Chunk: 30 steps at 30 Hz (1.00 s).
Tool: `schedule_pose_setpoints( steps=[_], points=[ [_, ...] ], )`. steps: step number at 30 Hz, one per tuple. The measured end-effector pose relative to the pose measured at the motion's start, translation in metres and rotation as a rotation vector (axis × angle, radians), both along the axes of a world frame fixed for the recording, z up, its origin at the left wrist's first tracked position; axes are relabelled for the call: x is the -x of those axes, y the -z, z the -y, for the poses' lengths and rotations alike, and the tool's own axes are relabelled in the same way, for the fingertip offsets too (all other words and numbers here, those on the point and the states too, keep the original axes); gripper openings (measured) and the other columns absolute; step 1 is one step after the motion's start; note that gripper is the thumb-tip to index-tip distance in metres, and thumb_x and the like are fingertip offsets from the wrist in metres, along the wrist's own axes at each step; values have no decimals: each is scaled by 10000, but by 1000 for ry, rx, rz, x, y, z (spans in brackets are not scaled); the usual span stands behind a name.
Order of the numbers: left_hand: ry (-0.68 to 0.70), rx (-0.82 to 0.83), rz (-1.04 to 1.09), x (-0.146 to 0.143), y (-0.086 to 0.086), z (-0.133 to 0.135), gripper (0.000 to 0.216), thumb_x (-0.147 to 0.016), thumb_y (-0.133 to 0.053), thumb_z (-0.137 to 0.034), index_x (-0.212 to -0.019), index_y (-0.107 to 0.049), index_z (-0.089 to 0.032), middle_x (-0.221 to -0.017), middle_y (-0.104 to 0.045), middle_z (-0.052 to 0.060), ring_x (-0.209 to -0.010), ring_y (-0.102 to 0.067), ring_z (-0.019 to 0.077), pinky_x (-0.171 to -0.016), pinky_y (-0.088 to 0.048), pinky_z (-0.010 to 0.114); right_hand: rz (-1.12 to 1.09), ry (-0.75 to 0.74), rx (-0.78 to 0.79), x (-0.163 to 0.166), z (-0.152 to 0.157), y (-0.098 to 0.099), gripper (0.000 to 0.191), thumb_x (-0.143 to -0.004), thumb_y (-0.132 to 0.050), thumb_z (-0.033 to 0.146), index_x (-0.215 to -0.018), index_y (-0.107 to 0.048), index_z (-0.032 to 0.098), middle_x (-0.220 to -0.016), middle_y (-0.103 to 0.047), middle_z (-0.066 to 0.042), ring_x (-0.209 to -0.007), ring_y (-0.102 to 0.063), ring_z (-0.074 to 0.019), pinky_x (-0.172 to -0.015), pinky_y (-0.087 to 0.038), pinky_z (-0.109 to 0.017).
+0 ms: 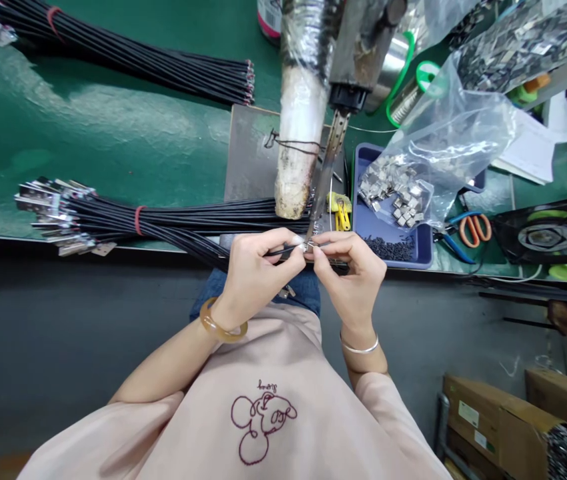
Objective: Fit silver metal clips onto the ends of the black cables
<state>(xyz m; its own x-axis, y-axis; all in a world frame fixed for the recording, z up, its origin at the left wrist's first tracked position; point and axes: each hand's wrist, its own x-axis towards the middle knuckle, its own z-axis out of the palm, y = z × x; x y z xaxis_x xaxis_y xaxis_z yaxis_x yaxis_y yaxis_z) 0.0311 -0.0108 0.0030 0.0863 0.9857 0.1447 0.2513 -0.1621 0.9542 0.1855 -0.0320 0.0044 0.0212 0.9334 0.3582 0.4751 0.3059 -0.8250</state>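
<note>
My left hand (253, 270) pinches the end of a thin black cable (286, 251) just off the front edge of the green bench. My right hand (351, 270) faces it and pinches a small metal clip (310, 246) at the cable's tip. Both hands meet under the narrow metal tip of a soldering tool (331, 153) that hangs down from a wrapped holder (301, 133). A bundle of black cables (188, 220) tied with a red band lies to the left, its far ends fitted with metal connectors (56, 213).
A blue tray (363, 230) holds small metal clips in a clear bag (403, 187) and tiny black pieces. Orange-handled scissors (471, 230) lie to its right, beside a black fan (548, 233). A second cable bundle (138, 57) lies at the back. Cardboard boxes (503, 420) stand on the floor.
</note>
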Motion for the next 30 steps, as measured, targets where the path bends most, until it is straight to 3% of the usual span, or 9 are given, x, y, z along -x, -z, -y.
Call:
schedule_pose_setpoints(
  steps=[12,19,25,27,30],
  points=[
    [72,35,-43,2,1,1,145,-798,-623,-148,-660,-665,-153,-537,-396,-68,-529,-282,64,-479,-253,206,107,22,-32,1,8,-4,113,-912,-657,152,-838,-636,236,-922,-766,-6,-808,-736,-131,-675,-626,-265],
    [66,41,-21,4,0,1,159,-796,-605,-154,-640,-632,-141,-535,-298,-72,-529,-234,62,-471,-204,210,171,54,-207,3,10,5,155,-895,-675,95,-925,-663,246,-945,-782,-8,-859,-761,-143,-760,-647,-273],
    [213,140,102,13,-1,0,173,-804,-579,-182,-643,-616,-128,-537,-269,-75,-508,-200,56,-445,-160,207,-159,-24,129,0,6,7,71,-919,-697,211,-869,-651,228,-949,-784,6,-775,-783,-129,-691,-668,-235],
    [250,169,113,16,0,2,150,-803,-583,-176,-679,-649,-123,-540,-323,-72,-500,-214,53,-441,-176,202,-141,5,110,-5,7,6,59,-933,-688,242,-907,-636,236,-908,-782,18,-695,-766,-117,-625,-646,-222],
    [320,152,54,22,2,7,139,-816,-595,-158,-733,-702,-124,-531,-376,-71,-496,-233,54,-448,-197,201,-46,141,-44,-22,16,2,105,-966,-644,355,-963,-590,266,-709,-700,63,-468,-640,-98,-446,-537,-234]
  ],
)
